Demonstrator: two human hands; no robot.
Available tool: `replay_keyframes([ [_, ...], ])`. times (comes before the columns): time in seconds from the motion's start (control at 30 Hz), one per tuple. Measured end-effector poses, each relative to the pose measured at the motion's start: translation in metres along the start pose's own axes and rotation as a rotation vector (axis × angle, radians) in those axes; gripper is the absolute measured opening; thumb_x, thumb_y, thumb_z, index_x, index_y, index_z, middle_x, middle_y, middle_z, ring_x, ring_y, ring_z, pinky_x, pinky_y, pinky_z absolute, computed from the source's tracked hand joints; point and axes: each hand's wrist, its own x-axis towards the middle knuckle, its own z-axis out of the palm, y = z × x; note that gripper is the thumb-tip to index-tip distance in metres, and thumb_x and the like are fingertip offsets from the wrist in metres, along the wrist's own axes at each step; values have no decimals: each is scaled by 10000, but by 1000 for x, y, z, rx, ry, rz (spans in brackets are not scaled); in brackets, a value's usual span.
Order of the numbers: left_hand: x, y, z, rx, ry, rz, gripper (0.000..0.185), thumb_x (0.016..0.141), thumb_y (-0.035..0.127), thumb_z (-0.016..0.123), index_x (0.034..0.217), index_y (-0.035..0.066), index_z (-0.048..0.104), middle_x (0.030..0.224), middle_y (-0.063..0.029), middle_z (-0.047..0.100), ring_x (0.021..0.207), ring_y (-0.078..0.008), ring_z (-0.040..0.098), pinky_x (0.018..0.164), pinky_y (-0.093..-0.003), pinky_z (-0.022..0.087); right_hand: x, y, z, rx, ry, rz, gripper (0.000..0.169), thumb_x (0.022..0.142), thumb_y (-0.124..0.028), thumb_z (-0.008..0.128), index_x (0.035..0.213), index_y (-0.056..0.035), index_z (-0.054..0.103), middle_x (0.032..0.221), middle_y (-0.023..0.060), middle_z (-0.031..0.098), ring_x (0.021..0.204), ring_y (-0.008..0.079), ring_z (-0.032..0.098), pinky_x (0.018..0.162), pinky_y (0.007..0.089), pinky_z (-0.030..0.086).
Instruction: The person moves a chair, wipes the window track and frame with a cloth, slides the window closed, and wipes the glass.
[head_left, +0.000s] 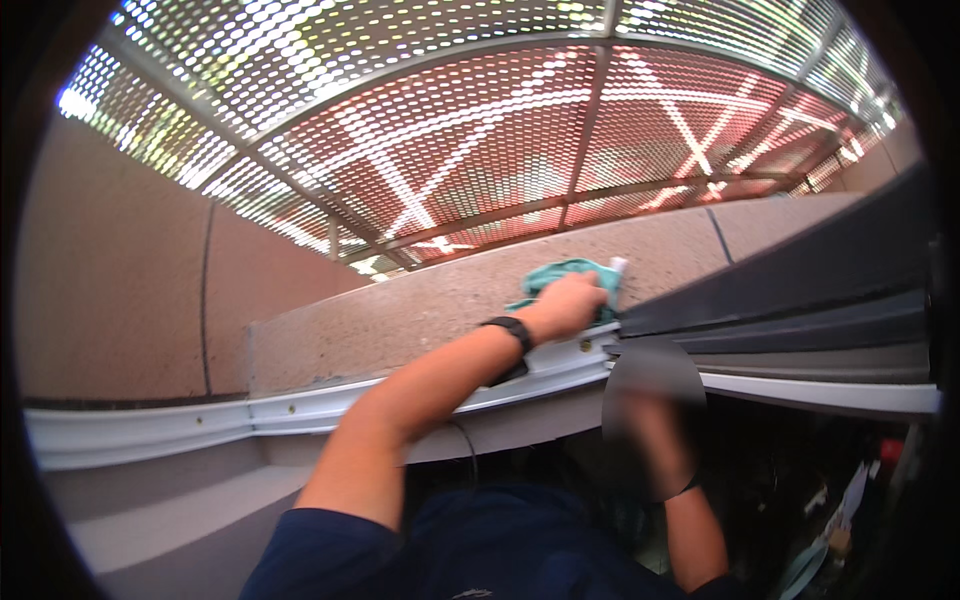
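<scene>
A green cloth (574, 270) is bunched under the fingers of my left hand (570, 304), which presses it on the speckled stone sill (450, 300) just outside a white window frame (375, 394). A small white thing shows at the cloth's upper right corner. A dark band is around my left wrist. My right hand (645, 409) is blurred over; it is close to the frame beside the dark sash (787, 300), and what its fingers do is hidden.
Perforated metal screening (480, 135) on a bar framework rises beyond the sill. A stone-like wall (120, 285) stands at the left. Several indistinct things lie in the dark area at the lower right. A thin dark cable (472, 450) hangs below the frame.
</scene>
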Motion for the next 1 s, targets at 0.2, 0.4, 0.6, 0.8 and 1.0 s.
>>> replay_keyframes([
  [0.2,-37,-13,-14,65,5,-51,143,844,91,633,961,93,715,1068,-183,589,1018,-388,608,877,-493,521,27,9,-5,-448,223,295,334,903,-220,701,1148,-8,620,1028,102,670,942,189,660,819,329,509],
  [0.4,-163,-79,-81,149,-155,-359,241,825,56,613,1032,101,727,1114,-173,585,1064,-388,611,892,-482,524,23,8,-18,-736,207,361,320,857,-300,772,986,-11,729,885,130,752,782,256,728,762,373,546],
  [0.6,-310,-170,-137,293,-125,-738,251,824,54,631,1052,101,723,1154,-201,603,1034,-419,648,893,-495,540,1,-113,32,-925,-57,201,370,1080,-247,495,1379,-39,562,1291,125,627,1189,236,603,1041,350,476],
  [0.8,-400,-247,-179,541,-9,-1188,198,871,81,627,1036,74,735,1197,-224,654,1051,-420,678,905,-498,565,-3,-74,7,-1010,-110,140,353,1078,-234,495,1367,-42,561,1276,128,632,1180,244,611,1034,341,481],
  [1.0,-438,-271,-196,502,-365,-1448,269,872,157,659,1078,19,763,1184,-206,717,1082,-380,698,895,-481,575,3,-71,9,-988,-103,165,364,1081,-222,489,1394,-42,539,1299,127,617,1204,240,597,1059,344,462],
])
